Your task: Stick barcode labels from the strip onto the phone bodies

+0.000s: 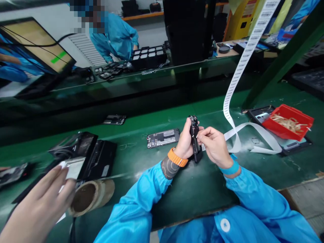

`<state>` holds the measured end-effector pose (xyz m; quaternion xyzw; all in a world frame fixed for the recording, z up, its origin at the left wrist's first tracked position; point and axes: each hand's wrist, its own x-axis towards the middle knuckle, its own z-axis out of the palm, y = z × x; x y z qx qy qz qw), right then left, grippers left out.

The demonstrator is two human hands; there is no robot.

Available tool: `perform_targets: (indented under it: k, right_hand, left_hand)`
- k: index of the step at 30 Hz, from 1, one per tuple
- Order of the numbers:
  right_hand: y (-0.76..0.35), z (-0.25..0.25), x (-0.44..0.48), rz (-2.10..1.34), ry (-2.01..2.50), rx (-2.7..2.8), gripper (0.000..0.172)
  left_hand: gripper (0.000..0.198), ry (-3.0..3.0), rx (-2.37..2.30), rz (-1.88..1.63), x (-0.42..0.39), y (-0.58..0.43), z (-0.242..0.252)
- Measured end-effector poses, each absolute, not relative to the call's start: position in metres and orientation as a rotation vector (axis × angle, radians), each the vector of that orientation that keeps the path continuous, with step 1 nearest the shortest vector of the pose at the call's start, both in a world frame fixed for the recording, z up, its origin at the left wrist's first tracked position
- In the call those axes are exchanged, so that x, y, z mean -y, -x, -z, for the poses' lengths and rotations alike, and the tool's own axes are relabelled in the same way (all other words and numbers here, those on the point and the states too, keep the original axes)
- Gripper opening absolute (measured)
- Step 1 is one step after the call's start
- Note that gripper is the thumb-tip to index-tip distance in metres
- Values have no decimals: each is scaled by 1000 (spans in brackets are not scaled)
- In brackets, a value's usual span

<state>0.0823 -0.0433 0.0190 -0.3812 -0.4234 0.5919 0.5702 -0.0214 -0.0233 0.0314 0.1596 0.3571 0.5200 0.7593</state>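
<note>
My left hand (184,143) is wrapped round an opened phone body (195,143), with its edge turned up and circuit parts showing at the top. Close against the phone's right side, the thumb and fingertips of my right hand (214,144) are pinched together. A tiny pale bit shows at those fingertips, too small to name. Flat on the green bench (141,165), just left of my left hand, lies another opened phone body (163,138). A strip of barcode labels (238,72) hangs down and curls onto the bench beside my right hand.
Another person's hand (43,202) reaches in at lower left, near a roll of tape (84,199) and a black device (98,158). One more phone body (115,119) lies farther back. At right, a red bin (286,109) holds tan strips. A co-worker (115,37) stands across the bench.
</note>
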Motion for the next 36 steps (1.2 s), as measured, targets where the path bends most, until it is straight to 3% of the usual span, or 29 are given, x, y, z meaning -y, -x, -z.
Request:
perform_targets:
  k: [4,11,27,36]
  right_hand:
    - [-83,-24,42,-1418,876,938,20]
    - [-98,-31,42,-1359,864,1040,26]
    - [-129,-19,20,-1183,957,1060,24]
    - [-131,-17,18,-868,1122,1273,14]
  left_hand:
    - [57,-346,-772,-1134,24,20,-34]
    - [79,-293,-469,-978,23,38,-37]
    - [82,-327,-476,-974,18,45,-32]
    - [81,-393,-559,-978,25,45,-39]
